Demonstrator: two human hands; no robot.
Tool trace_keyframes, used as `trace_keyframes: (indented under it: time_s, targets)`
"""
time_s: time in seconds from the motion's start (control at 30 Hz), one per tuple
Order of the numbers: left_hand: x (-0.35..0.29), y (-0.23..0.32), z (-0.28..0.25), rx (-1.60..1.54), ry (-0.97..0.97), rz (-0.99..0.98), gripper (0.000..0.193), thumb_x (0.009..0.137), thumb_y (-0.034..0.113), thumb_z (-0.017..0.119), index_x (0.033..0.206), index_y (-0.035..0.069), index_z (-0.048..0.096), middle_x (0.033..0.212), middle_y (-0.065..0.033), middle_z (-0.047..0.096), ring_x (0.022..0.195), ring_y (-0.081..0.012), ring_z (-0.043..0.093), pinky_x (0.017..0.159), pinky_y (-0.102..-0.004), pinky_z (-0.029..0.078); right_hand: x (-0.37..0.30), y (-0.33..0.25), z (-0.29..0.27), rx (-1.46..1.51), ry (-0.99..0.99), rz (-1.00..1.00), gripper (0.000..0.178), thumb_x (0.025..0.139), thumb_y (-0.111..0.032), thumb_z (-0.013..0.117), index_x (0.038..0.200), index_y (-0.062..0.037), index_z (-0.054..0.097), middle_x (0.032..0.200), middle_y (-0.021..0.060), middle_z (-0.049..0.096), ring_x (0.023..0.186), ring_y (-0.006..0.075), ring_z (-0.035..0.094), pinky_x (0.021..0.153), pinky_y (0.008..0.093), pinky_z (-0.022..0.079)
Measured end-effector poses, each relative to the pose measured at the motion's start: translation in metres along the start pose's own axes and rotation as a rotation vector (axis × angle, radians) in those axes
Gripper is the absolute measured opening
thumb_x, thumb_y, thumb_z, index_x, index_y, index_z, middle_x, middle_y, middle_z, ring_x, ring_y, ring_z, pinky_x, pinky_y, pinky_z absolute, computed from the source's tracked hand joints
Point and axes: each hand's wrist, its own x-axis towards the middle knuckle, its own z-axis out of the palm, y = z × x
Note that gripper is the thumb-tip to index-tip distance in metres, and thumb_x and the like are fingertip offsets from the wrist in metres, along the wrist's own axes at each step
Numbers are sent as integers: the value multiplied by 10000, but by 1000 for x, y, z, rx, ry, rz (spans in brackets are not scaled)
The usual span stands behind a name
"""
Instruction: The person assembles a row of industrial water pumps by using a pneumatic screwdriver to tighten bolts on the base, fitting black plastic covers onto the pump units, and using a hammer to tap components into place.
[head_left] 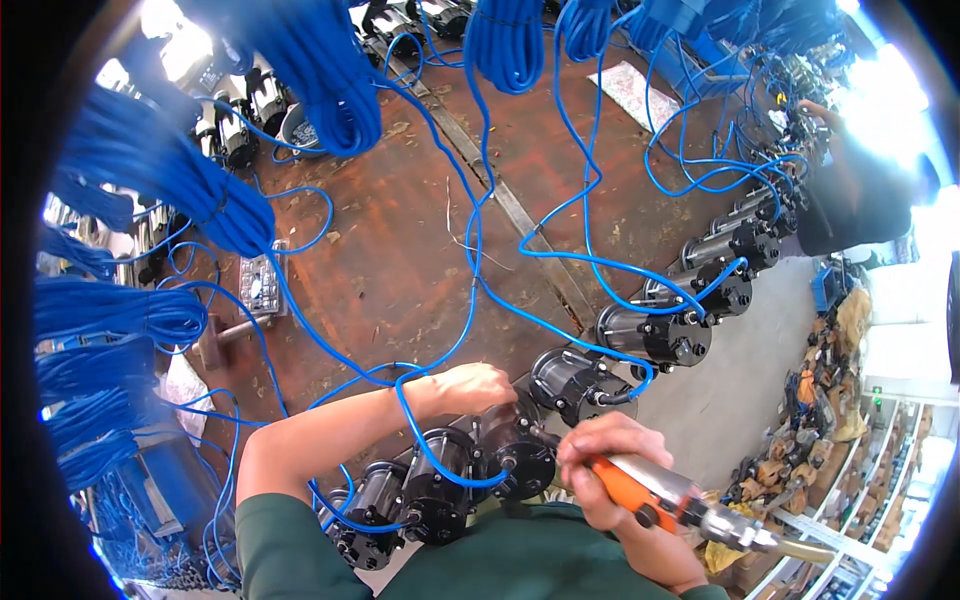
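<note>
A: Item one, the piece being worked; description and place?

B: One dark, glossy, cylindrical metal housing with a round black end cap (525,468); set in the row along the near edge of the scuffed reddish-brown tabletop (370,260); like black-and-silver cylindrical units (438,490) on either side; one bright blue round cable (440,470) looping to its cap.

A: Item two, the hands?

B: Left hand (468,388), fingers curled in narrow, at the far side of the housing; whether it grips or merely rests there, cannot tell; right hand (612,440), wrapped firmly around an orange-and-silver barrel-shaped power tool (632,490); metal fitting and hose at the tool's rear, slim dark nose aimed at the cap; contact between nose and cap, uncertain.

A: Item three, the step in hand?

B: By judgement, turning a fastener on the cap; tightening or loosening, not shown.

A: Item four, what the next move calls for?

B: Also by judgement: nose square to the fastener and seated before power is applied; housing steadied by the left hand against twist; blue cable kept clear of the turning nose.
</note>
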Motion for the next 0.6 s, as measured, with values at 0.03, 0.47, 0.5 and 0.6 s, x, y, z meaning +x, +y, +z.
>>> trace_keyframes:
  time_s: [0.03,0.47,0.5,0.6]
  targets:
    - [-1,0,1,-2,15,6,235,805,93,619,1022,14,665,939,-141,703,944,-336,666,819,-424,552,4,9,4,-20,-17,-31,223,825,15,670,1043,34,628,882,177,656,653,181,659,572,281,566]
    - [-15,6,29,-118,263,-164,198,717,132,701,883,26,702,830,-199,700,816,-408,686,723,-490,554,3,30,31,-152,-72,6,160,718,6,658,876,-3,683,802,133,726,675,202,712,663,293,585]
    - [-29,10,33,-154,301,-207,230,735,107,682,946,17,696,890,-201,703,861,-409,681,748,-490,553,1,31,30,-157,-62,-2,150,719,6,659,867,-4,682,803,132,726,684,205,716,667,294,586]
    - [-70,17,54,-241,311,-364,299,755,74,668,1049,33,705,940,-184,696,927,-402,668,813,-485,551,-1,32,36,-111,-33,30,129,735,60,637,854,18,665,823,155,713,661,180,688,645,283,577]
